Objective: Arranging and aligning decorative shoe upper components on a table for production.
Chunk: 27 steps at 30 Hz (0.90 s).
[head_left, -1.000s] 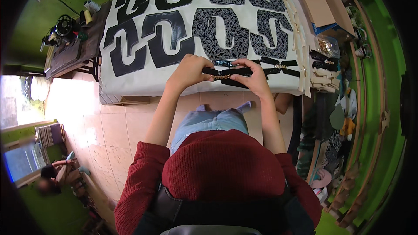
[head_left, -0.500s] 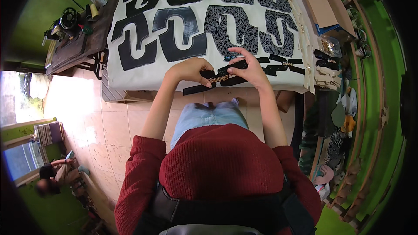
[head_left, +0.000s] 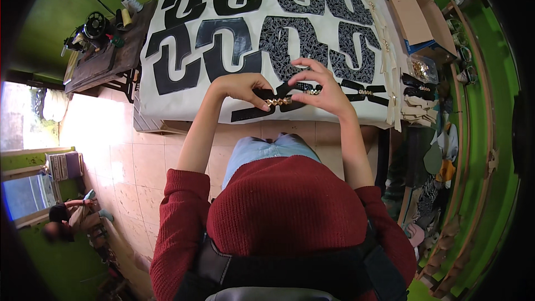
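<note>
My left hand [head_left: 241, 87] pinches a black strap [head_left: 249, 114] with a gold ornament [head_left: 277, 101] at its middle, above the table's near edge. The thumb lies along the near side of the strap, and the curled fingers are partly hidden. Beside the ornament's right end is my right hand [head_left: 326, 93], with its thumb and fingers curved and spread apart. Whether the right thumb touches the ornament I cannot tell. Another black strap with a shiny ornament [head_left: 313, 92] lies partly behind the right hand. Further right is a similar black strap piece [head_left: 369, 93].
Black curved cut pieces [head_left: 228, 67] and grey-patterned ones [head_left: 301, 42] cover the white table [head_left: 144, 97]. At right stand a cardboard box [head_left: 415, 14], a plastic container of gold bits [head_left: 423, 69] and stacked beige pieces [head_left: 419, 110]. A sewing machine [head_left: 96, 25] is at left.
My right hand has moved slightly right and its fingers have spread, letting go of the strap's black part. More of the gold ornament shows. The left hand keeps its pinch.
</note>
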### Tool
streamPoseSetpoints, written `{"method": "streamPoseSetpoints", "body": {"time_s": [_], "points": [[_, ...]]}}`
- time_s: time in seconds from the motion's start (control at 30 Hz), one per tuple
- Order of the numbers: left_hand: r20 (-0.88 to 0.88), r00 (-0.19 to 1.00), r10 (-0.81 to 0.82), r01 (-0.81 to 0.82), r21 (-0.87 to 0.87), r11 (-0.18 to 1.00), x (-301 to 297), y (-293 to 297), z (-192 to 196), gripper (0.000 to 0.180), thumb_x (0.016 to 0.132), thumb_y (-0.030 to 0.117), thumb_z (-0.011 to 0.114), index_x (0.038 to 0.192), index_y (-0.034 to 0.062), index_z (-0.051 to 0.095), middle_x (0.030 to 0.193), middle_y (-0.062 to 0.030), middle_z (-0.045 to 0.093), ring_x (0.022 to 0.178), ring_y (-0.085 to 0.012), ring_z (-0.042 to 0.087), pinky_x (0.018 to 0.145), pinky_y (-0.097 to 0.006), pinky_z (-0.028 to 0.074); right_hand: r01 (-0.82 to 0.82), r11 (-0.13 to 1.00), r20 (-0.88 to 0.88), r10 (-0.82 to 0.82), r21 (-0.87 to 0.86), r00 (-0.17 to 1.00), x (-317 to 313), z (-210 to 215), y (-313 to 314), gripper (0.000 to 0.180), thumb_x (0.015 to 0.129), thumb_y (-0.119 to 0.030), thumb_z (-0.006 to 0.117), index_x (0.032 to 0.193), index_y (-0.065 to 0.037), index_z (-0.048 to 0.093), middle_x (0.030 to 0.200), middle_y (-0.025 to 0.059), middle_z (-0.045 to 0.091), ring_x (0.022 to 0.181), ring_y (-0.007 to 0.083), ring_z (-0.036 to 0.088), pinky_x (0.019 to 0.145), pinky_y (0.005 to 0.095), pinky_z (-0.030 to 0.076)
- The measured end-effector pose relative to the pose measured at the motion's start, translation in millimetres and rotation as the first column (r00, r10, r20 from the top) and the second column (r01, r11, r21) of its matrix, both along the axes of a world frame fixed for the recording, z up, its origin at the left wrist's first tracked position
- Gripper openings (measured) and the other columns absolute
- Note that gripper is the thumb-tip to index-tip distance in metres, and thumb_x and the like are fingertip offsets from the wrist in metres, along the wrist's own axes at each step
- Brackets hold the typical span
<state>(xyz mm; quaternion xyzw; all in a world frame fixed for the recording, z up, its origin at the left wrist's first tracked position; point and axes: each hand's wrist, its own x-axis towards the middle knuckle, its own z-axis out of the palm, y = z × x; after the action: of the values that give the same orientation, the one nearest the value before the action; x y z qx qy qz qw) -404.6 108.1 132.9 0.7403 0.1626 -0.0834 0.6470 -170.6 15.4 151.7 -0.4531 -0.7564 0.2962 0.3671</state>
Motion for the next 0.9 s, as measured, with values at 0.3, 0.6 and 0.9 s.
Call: {"method": "streamPoseSetpoints", "body": {"time_s": [0.3,0.6,0.9], "points": [[-0.012,0.998,-0.063,0.064,0.161,0.985,37,-1,37,0.026,0.077,0.017,0.075,0.096,0.0014,0.065,0.076,0.0009,0.063,0.071,-0.0038,0.052,0.064,-0.022,0.041,-0.317,0.939,0.040,0.325,-0.136,0.945,20,17,21,0.034,0.061,-0.024,0.082,0.085,-0.010,0.063,0.104,0.0062,0.066,0.098,0.0216,0.062,0.089,0.0328,0.042],[0.025,1.000,-0.002,0.000,0.067,0.998,38,-11,42,0.027,0.079,0.016,0.074,0.100,0.0012,0.064,0.083,0.0008,0.064,0.075,-0.0046,0.053,0.069,-0.023,0.043,-0.436,0.861,-0.146,0.411,-0.261,0.900,33,10,26,0.024,0.069,-0.022,0.079,0.073,-0.003,0.063,0.099,0.0106,0.066,0.092,0.0216,0.061,0.086,0.0324,0.043],[0.013,0.998,0.055,-0.056,0.088,0.995,43,-8,23,0.022,0.080,0.014,0.072,0.094,-0.0013,0.065,0.083,-0.0003,0.065,0.075,-0.0051,0.053,0.070,-0.022,0.044,-0.283,0.946,0.004,0.287,-0.161,0.958,37,5,23,0.021,0.070,-0.020,0.076,0.069,-0.004,0.063,0.091,0.0102,0.066,0.085,0.0216,0.062,0.083,0.0325,0.043]]}}
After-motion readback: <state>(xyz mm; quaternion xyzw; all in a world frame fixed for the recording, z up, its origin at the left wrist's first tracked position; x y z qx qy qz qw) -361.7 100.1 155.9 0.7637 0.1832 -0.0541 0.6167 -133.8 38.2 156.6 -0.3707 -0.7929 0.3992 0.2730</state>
